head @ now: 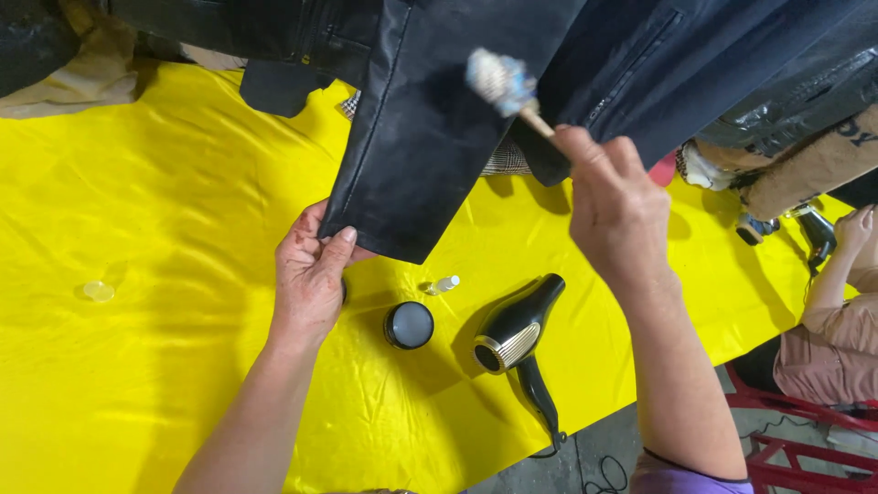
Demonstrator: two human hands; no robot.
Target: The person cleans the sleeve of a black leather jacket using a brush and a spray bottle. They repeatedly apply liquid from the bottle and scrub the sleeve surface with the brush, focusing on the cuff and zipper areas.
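Our two forearms rise from the near edge, and we see the left hand [309, 274] pinching the lower corner of a black leather jacket [430, 137] between thumb and fingers, closed on the hem. That jacket hangs down from the far side over the yellow table cover [146, 366], its corner hovering just above the cloth. Our right hand [617, 210] is closed around the wooden handle of a small brush [503, 82], whose pale, blurred head lies against the jacket's front panel, to the right of the seam.

We judge the leather to be soft but weighty, limp enough to swing and fold unless we keep it taut. Its surface looks smooth and a little glossy, so it may slip under a loose pinch; the hem corner, where the edge is doubled, seems the firmest place to hold. The brush looks light and stiff, best held low on its handle as we hold it.

On the cloth near us, between the two arms, sits a round dark tin [409, 325], with a small clear bottle [445, 284] lying just beyond it. A black hair dryer [517, 334] lies to the right of the tin, its cord trailing off the near edge. A clear lid [98, 291] rests well apart at the left. At the far right, another person's arm [837, 274] shows beside red stools.
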